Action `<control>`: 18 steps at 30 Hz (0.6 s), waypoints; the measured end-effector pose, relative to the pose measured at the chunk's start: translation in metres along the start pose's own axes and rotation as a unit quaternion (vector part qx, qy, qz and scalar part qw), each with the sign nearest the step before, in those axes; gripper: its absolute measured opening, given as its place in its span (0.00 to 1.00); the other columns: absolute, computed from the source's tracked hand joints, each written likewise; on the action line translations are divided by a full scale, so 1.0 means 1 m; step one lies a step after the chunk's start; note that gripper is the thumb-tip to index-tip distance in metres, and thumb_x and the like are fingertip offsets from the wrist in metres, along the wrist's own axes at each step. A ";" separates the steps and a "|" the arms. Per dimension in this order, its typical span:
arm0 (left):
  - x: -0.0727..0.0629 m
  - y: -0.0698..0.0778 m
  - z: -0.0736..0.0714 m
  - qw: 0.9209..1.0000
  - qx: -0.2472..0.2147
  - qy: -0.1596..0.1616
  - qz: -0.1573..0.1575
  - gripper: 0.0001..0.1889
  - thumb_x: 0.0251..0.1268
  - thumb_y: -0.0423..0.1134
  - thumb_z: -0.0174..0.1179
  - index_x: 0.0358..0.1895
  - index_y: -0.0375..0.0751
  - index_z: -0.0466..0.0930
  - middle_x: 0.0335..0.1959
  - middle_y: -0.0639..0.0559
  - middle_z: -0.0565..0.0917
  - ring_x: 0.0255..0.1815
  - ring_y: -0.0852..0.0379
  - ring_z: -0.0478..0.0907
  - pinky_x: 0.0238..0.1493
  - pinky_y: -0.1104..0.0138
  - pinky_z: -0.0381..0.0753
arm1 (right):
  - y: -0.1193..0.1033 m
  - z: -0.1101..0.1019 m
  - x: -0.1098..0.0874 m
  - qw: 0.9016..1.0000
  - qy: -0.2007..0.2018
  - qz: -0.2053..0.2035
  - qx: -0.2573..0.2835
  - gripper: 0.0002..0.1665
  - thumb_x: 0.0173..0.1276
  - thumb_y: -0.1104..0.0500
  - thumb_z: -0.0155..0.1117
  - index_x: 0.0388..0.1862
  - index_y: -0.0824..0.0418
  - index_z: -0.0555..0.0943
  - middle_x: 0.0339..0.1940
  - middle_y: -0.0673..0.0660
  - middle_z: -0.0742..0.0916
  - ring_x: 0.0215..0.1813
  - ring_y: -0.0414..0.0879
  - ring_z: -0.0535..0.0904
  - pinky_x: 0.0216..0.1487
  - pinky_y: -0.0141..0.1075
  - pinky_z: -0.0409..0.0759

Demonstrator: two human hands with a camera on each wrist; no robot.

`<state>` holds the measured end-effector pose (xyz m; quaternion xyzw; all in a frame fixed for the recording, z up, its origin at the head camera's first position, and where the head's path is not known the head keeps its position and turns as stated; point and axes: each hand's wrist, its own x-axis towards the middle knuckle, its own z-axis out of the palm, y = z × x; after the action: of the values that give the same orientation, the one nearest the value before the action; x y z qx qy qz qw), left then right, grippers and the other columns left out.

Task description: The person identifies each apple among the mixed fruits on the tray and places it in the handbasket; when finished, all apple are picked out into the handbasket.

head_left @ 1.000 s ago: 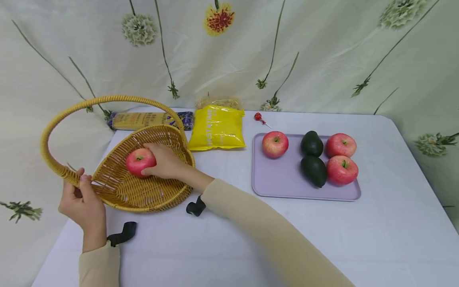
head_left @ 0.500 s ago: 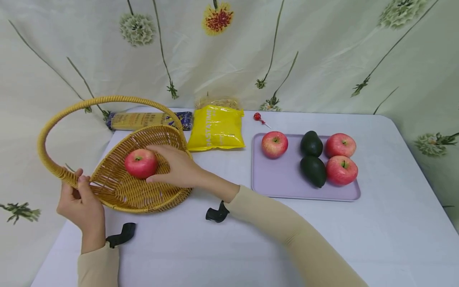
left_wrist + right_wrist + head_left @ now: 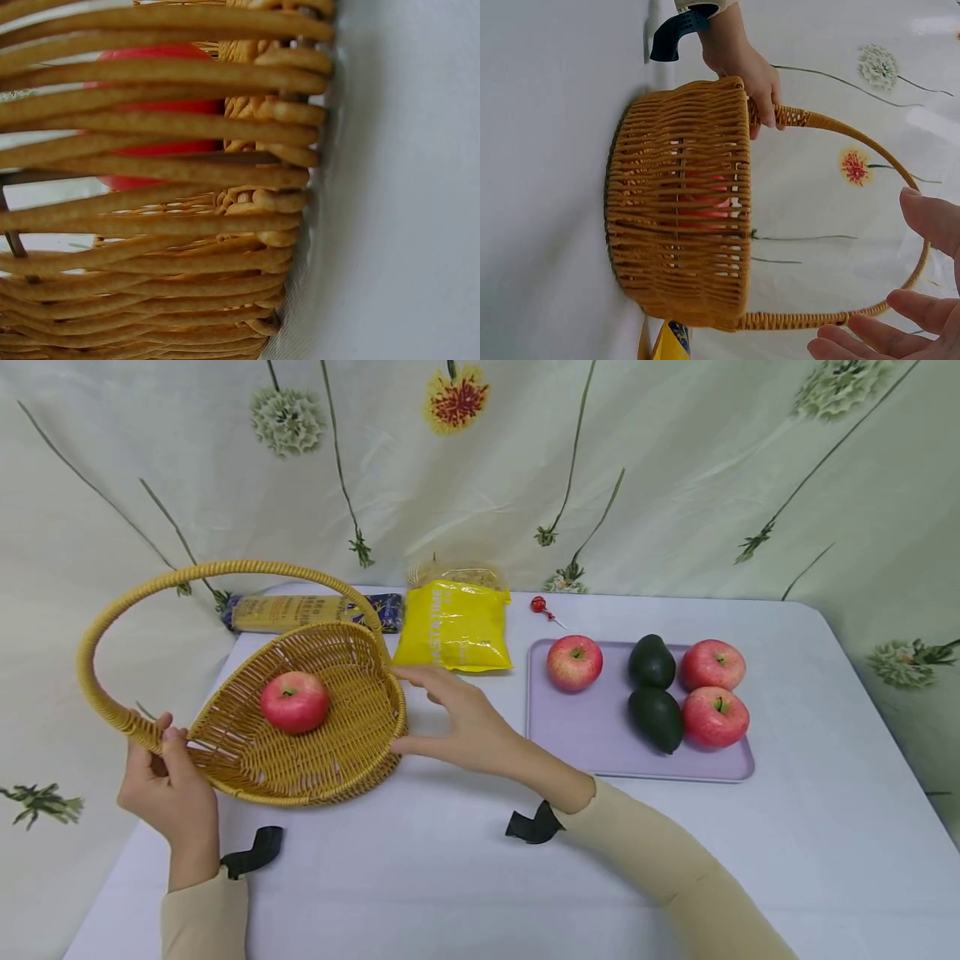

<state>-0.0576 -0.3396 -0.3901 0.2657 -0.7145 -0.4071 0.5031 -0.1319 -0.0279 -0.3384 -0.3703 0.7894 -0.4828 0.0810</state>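
A wicker basket (image 3: 341, 768) with a tall arched handle stands at the left of the table in the head view. One red apple (image 3: 295, 702) lies inside it, and shows as a red patch (image 3: 165, 112) through the weave in the left wrist view. My left hand (image 3: 172, 793) grips the base of the basket handle (image 3: 832, 124) on its left side. To the right of the basket, my right hand (image 3: 468, 727) holds nothing, its thumb and fingers spread apart with the tips right at the rim. In the right wrist view, spread fingers (image 3: 915, 304) show at the right edge.
A lilac tray (image 3: 577, 743) at the right holds a single apple (image 3: 574, 662), two dark green avocados (image 3: 655, 718) and two more apples (image 3: 715, 716). Behind the basket lie a long pasta packet (image 3: 288, 612), a yellow bag (image 3: 453, 627) and a red lollipop (image 3: 539, 604).
My right hand has let go of the apple inside the basket and moved out to the right, past the rim. The left hand has stayed on the handle.
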 end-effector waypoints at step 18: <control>-0.001 0.004 0.000 1.000 0.007 -0.001 -0.002 0.14 0.71 0.37 0.52 0.51 0.44 0.85 0.44 0.55 0.86 0.38 0.73 0.79 0.41 0.80 0.73 | 0.049 -0.083 -0.063 0.981 0.164 0.086 -0.064 0.46 0.57 0.53 0.75 0.73 0.53 0.66 0.74 0.52 0.70 0.74 0.48 0.64 0.69 0.51 0.68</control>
<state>-0.0571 -0.3364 -0.3877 0.2703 -0.7174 -0.4032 0.4996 -0.1520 0.0849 -0.3502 -0.2216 0.8501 -0.4766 -0.0322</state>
